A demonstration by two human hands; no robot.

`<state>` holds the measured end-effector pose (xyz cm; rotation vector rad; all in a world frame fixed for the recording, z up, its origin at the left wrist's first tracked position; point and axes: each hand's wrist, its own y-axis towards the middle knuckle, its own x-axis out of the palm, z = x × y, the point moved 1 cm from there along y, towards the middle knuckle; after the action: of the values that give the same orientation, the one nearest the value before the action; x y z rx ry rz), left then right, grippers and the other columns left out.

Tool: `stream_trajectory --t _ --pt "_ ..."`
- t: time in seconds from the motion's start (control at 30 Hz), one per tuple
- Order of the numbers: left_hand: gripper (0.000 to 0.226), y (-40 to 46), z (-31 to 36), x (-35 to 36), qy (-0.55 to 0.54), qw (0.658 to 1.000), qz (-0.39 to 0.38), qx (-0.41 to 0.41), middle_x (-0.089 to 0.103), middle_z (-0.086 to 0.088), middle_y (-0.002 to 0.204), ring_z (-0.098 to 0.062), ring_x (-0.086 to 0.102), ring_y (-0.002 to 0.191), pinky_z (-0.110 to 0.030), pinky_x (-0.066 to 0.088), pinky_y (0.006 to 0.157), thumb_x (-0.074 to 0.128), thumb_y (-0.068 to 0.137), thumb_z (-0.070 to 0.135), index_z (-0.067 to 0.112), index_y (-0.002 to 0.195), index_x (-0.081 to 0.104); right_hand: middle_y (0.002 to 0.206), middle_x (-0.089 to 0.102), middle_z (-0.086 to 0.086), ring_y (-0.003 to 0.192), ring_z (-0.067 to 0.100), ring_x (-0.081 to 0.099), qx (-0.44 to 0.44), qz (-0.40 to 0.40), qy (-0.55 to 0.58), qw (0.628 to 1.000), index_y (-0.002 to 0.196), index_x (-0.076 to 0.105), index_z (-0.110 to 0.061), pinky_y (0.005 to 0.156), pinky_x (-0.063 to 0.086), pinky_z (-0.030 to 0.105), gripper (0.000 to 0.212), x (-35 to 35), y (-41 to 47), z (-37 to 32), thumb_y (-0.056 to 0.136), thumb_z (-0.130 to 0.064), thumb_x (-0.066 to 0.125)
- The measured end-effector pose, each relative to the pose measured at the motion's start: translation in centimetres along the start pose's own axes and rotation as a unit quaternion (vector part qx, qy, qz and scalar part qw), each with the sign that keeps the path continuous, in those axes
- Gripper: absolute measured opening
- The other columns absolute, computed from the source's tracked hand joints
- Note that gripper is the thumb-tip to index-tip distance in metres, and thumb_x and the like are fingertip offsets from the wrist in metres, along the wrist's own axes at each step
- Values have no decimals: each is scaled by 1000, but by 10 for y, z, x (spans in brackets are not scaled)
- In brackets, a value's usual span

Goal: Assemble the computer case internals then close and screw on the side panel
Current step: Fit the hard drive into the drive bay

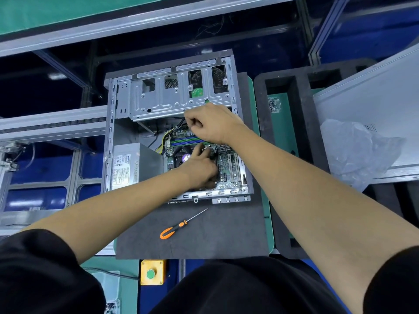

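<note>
Both hands work inside the open computer case [176,137] at frame centre: right hand [210,123] pinches a dark cable, left hand [200,169] fingers curl onto the motherboard [229,164].

You have one view only, from the camera on your head, looking forward and steeply down onto the bench. It sits close: your two forearms enter from the lower corners of the frame and converge near the centre, where the open computer case [176,130] fills the middle. Your dark sleeves and lap crowd the bottom edge (the wide lens bends the straight rails along the top and left edges). The right edge reaches a foam tray [297,155]; the upper left shows conveyor framing.
</note>
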<state>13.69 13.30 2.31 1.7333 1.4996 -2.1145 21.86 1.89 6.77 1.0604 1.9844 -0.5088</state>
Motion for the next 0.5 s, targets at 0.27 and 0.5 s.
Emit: stream_trajectory --t 0.27,0.5 --pt "34 3 2 -4 -15 999 -14 -28 71 -3 103 -30 38 130 -60 6 121 65 90 51 24 109 73 61 53 -11 61 16 48 -9 9 -5 1000 76 50 -29 54 37 28 10 0 0 0 79 -25 42" --pt "22 4 3 -8 9 999 -20 -38 70 -4 109 -31 38 134 -61 5 122 64 96 33 24 116 69 60 53 -10 60 16 47 -5 6 -3 1000 75 49 -29 54 38 27 10 0 0 0 80 -24 42"
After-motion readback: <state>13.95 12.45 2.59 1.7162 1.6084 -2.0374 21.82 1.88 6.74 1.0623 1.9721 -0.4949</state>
